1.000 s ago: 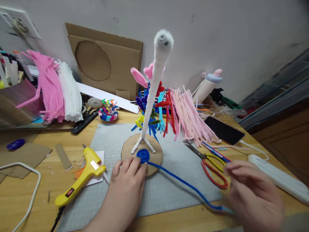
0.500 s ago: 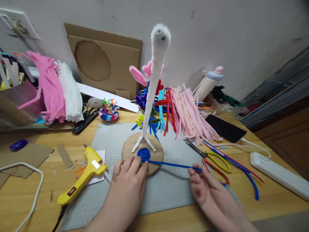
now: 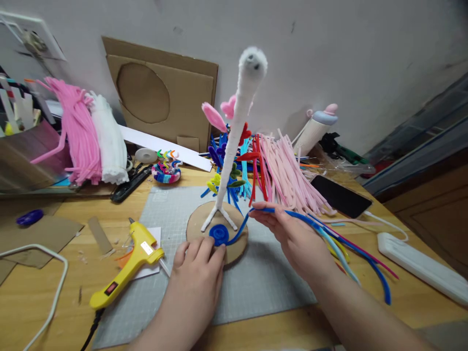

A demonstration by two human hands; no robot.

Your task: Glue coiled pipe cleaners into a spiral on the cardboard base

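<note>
Left hand (image 3: 198,269) at edge of disc (image 3: 236,250)

Two hands (image 3: 199,263), one blue coil (image 3: 218,235), one cardboard disc (image 3: 236,250), one white stem (image 3: 234,131) (two prongs (image 3: 209,220) below) — plus one yellow glue gun (image 3: 126,274), one black phone (image 3: 340,196), one power strip (image 3: 420,267), one cutting mat (image 3: 263,287)

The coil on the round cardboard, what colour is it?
The coil is blue, seen best in the head view, the only one here.
</note>
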